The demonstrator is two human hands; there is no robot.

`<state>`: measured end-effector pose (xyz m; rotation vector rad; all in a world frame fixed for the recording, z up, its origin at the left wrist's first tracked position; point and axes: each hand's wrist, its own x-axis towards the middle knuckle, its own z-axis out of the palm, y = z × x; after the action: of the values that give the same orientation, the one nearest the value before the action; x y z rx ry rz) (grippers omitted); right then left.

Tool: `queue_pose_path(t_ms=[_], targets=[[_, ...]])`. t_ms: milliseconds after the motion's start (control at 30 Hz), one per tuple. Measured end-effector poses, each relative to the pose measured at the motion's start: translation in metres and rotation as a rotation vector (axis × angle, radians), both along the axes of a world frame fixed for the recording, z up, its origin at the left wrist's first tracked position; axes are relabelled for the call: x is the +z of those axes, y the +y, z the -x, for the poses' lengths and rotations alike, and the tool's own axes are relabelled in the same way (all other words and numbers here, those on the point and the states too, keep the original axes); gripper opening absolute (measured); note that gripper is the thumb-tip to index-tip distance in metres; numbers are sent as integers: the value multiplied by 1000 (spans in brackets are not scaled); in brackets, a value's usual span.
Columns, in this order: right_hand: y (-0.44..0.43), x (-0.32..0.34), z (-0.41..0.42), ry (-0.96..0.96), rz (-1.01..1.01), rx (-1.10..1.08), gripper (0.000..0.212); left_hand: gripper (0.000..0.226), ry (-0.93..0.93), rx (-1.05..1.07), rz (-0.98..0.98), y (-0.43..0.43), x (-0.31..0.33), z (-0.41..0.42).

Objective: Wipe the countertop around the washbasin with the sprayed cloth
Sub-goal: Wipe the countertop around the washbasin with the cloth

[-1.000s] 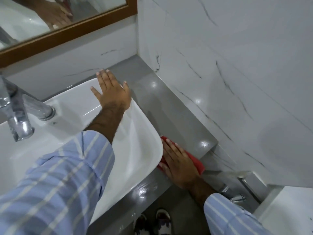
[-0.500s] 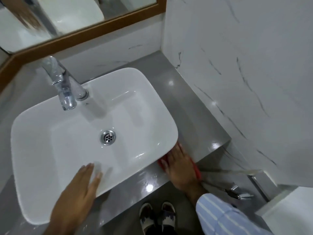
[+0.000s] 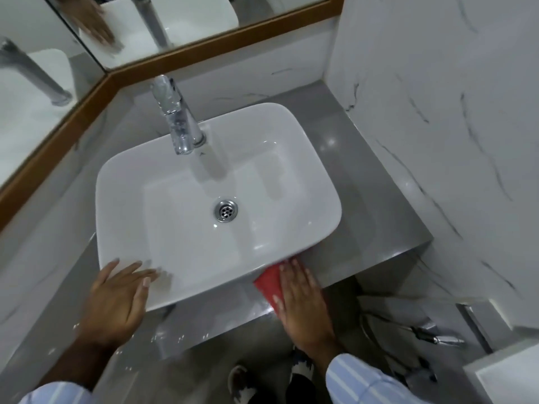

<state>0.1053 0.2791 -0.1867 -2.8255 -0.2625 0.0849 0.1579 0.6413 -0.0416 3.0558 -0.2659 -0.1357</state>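
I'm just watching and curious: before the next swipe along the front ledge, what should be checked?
1. Red cloth flat under the right hand: ok.
2. Cloth on the grey countertop, beside the washbasin: ok.
3. Left hand resting on the basin's front rim: ok.
4. Front ledge free of objects: ok.
5. Cloth damp enough: cannot tell.

Single head-worn view, steeply downward, close above washbasin [image 3: 215, 199] and countertop [image 3: 364, 205].
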Motion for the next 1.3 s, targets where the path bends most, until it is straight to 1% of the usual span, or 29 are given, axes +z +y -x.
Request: queue_pose_path(t_ms=[67, 133, 267, 333, 367, 400, 433, 533, 567, 633, 733, 800, 867, 900, 933, 1000, 1067, 1167, 1233, 1300], targets=[[3, 1, 6, 22, 26, 103, 71, 59, -5, -9, 2, 2, 1, -1], [-16, 4, -4, 1, 57, 72, 68, 59, -3, -21, -10, 4, -2, -2], [-43, 3, -14, -35, 38, -158, 66, 57, -25, -15, -11, 7, -5, -1], [-25, 4, -11, -28, 25, -295, 66, 55, -40, -5, -4, 6, -7, -2], [-6, 3, -6, -36, 30, -328, 66, 54, -46, -1, -1, 7, -8, 0], [16, 2, 0, -50, 27, -302, 65, 54, -49, 3, 3, 7, -9, 0], [39, 0, 8, -63, 23, -214, 65, 53, -46, 11, 8, 6, -10, 0], [94, -7, 32, -31, 80, 209, 68, 55, -45, 16, 13, 9, -11, 3], [97, -5, 33, -19, 93, 277, 70, 57, -46, 12, 14, 10, -11, 4], [88, 3, 27, 5, 94, 261, 71, 58, -49, 2, 18, 11, -10, 4], [56, 12, 17, -17, 93, 29, 68, 59, -30, 2, 24, 10, -6, 4], [45, 16, 15, 10, 79, -111, 68, 65, -21, 19, 40, 9, -6, 4], [61, 16, 19, 16, 58, -207, 67, 70, -31, 39, 73, 8, -6, 3], [78, 15, 24, 15, 56, -220, 67, 71, -41, 44, 88, 8, -7, 4], [103, 11, 29, 1, 46, -189, 66, 70, -59, 44, 97, 11, -8, 4], [152, 5, 41, -12, 8, -43, 64, 66, -82, 23, 109, 10, -9, 3], [194, 1, 53, 29, 18, 109, 67, 65, -66, 1, 116, 13, -7, 3], [202, 4, 52, 79, 46, 161, 70, 75, -22, -27, 172, 24, -4, 12], [192, 6, 48, 69, 53, 199, 70, 78, -54, 52, 248, 49, -1, 36], [187, 9, 46, 64, 58, 228, 69, 79, -96, 192, 269, 90, -2, 76]])
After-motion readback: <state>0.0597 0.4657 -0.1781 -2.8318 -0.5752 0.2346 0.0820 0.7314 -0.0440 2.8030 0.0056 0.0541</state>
